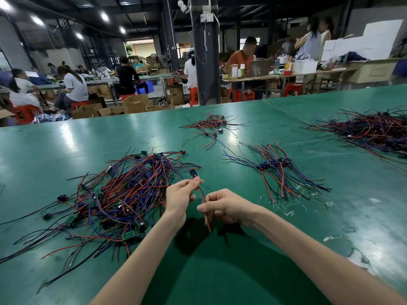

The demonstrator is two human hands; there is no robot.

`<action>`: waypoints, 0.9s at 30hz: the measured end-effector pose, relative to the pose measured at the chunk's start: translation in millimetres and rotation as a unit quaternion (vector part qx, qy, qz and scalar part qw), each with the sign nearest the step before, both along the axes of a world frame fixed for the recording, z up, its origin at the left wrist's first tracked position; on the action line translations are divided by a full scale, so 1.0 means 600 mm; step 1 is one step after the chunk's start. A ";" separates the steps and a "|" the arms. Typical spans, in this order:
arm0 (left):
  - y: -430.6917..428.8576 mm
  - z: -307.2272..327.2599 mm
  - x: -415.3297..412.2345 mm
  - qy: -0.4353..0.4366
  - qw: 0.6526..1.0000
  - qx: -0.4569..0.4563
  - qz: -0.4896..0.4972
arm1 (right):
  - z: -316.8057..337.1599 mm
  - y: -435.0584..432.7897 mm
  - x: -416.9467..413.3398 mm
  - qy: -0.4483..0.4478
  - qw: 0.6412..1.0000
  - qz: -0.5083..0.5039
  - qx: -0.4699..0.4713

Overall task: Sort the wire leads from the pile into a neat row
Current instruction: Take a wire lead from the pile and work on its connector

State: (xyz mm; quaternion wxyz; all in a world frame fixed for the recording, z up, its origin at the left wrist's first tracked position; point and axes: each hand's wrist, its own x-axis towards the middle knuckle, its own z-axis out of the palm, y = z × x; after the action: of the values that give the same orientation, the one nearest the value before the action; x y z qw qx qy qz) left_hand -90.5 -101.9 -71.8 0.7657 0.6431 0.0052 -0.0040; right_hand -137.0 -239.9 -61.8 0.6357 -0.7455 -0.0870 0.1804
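A tangled pile of red, blue and black wire leads (114, 194) with small green boards lies on the green table at the left. One wire lead (201, 192) with a black connector at its top is held up between both hands. My left hand (180, 197) pinches it just below the connector. My right hand (222, 205) pinches its red wires lower down, and the wire ends hang below the fingers. To the right, a row of sorted leads (275, 166) lies side by side with connectors lined up.
A smaller loose cluster of leads (211, 126) lies farther back. A big heap of wires (374, 130) sits at the far right. The green table (220, 271) stretches wide. Beyond its far edge, people work at other benches among cardboard boxes and red stools.
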 end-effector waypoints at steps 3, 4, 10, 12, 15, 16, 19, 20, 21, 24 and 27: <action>-0.014 -0.002 -0.010 0.005 0.999 -0.016 -0.046 | -0.001 -0.001 0.006 -0.017 0.997 -0.065 0.027; -0.020 -0.004 -0.013 0.004 0.998 -0.018 -0.058 | -0.003 -0.003 0.009 -0.021 0.995 -0.089 0.038; -0.027 -0.017 -0.010 -0.015 0.997 0.001 -0.071 | -0.017 -0.015 0.025 -0.052 0.987 -0.152 0.011; -0.029 -0.020 -0.010 -0.022 0.997 0.017 -0.066 | -0.012 -0.028 0.035 -0.105 0.972 -0.201 -0.057; -0.030 -0.022 -0.011 -0.024 0.997 0.039 -0.064 | 0.006 -0.063 0.051 -0.204 0.925 -0.299 -0.115; -0.030 -0.023 -0.011 -0.025 0.997 0.044 -0.065 | 0.013 -0.078 0.056 -0.225 0.911 -0.329 -0.108; -0.028 -0.026 -0.013 -0.029 0.996 0.053 -0.068 | 0.026 -0.132 0.072 -0.243 0.866 -0.414 -0.138; -0.028 -0.026 -0.013 -0.029 0.996 0.055 -0.069 | 0.025 -0.153 0.077 -0.232 0.853 -0.438 -0.164; -0.028 -0.026 -0.012 -0.029 0.996 0.056 -0.069 | 0.021 -0.174 0.079 -0.213 0.842 -0.456 -0.191; -0.027 -0.026 -0.011 -0.030 0.995 0.064 -0.071 | 0.003 -0.227 0.081 -0.129 0.826 -0.478 -0.270; -0.026 -0.026 -0.011 -0.031 0.994 0.069 -0.075 | -0.008 -0.251 0.076 -0.066 0.818 -0.463 -0.336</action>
State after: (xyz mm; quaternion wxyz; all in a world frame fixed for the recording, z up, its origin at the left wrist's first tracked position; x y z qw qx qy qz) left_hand -97.3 -117.3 -87.3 0.7167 0.6930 -0.0665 -0.0407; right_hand -91.1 -390.5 -66.9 0.3475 -0.8752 0.2925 -0.1664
